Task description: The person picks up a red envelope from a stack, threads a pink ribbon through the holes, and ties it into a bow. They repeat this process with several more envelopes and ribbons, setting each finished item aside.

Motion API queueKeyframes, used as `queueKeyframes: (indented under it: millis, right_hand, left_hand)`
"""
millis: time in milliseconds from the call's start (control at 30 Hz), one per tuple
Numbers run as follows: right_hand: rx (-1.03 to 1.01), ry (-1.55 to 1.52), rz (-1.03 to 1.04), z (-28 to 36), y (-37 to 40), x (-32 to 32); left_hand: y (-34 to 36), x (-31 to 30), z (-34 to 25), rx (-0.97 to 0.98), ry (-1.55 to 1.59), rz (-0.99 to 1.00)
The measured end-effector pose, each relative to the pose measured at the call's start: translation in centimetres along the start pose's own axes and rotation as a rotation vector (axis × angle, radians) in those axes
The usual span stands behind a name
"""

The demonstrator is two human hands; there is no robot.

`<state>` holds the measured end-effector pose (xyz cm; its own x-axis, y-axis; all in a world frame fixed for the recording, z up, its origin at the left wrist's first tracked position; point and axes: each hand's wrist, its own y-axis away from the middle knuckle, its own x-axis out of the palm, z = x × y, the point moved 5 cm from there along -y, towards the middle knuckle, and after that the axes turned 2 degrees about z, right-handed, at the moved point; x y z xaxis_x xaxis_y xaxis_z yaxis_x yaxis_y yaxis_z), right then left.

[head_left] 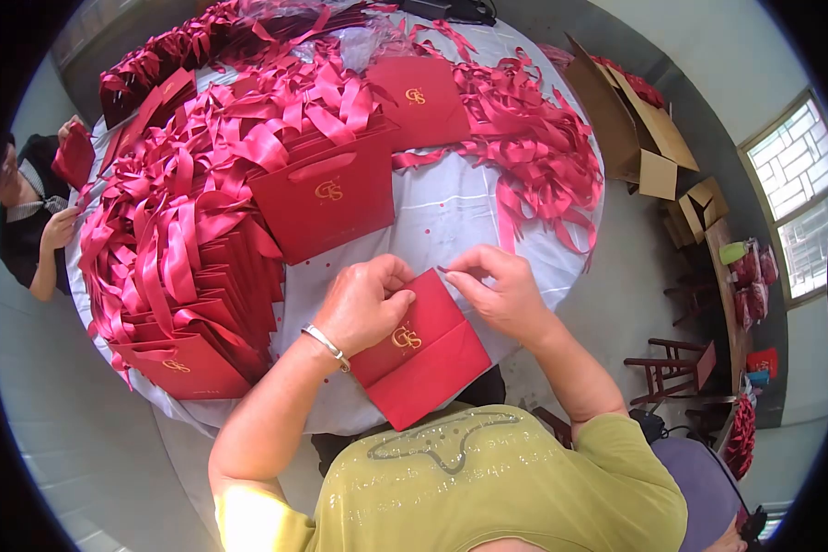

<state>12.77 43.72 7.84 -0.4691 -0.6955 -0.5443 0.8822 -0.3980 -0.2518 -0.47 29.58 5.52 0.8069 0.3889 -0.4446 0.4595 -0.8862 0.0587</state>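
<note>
A small red paper bag (437,354) with a gold logo lies flat at the table's front edge, close to my body. My left hand (366,299), with a silver bracelet on its wrist, grips the bag's upper left edge between thumb and bent fingers. At the bag's top right corner, my right hand (492,285) is closed in a pinch on a small dark red end, too small to name. Beyond my hands stands a larger red bag (322,207) with a ribbon handle. Another red bag (419,101) lies behind it.
Red bags with ribbons (212,276) are packed along the left of the round white table (442,202). Loose ribbons (534,129) cover its right side. A person (37,212) is at far left. Cardboard boxes (639,124) and a wooden chair (672,368) stand at right.
</note>
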Motion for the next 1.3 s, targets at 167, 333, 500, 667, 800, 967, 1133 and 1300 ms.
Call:
queueKeyframes:
  millis: [167, 333, 500, 667, 800, 967, 1133, 1300]
  right_hand:
    - [-0.099, -0.033, 0.066, 1.9, 2.5, -0.5]
    - [0.252, -0.57, 0.07, -1.1, 4.2, 0.4]
    - [0.242, -0.598, 0.097, -0.6, 3.6, 0.3]
    - [-0.024, -0.201, 0.015, 2.0, 2.6, -0.4]
    - [-0.104, -0.094, -0.025, 2.5, 2.7, -0.5]
    - [-0.104, -0.038, -0.049, 2.9, 2.6, -0.7]
    - [-0.075, -0.053, -0.067, 2.6, 2.8, -0.8]
    - [-0.122, -0.048, -0.025, 3.2, 2.9, -0.9]
  left_hand:
    - [0.5, 1.0, -0.6, -0.058, 0.291, 0.216]
    - [0.7, 1.4, -0.4, -0.205, 0.553, 0.421]
    - [0.9, 1.6, -0.3, -0.228, 0.658, 0.521]
    - [0.7, 1.9, 0.4, -0.25, 0.639, 0.532]
    - [0.8, 1.8, -0.2, -0.264, 0.641, 0.533]
    - [0.7, 1.8, -0.5, -0.222, 0.662, 0.515]
    - [0.8, 1.8, -0.2, -0.26, 0.682, 0.528]
    - [0.9, 2.0, -0.1, -0.276, 0.718, 0.543]
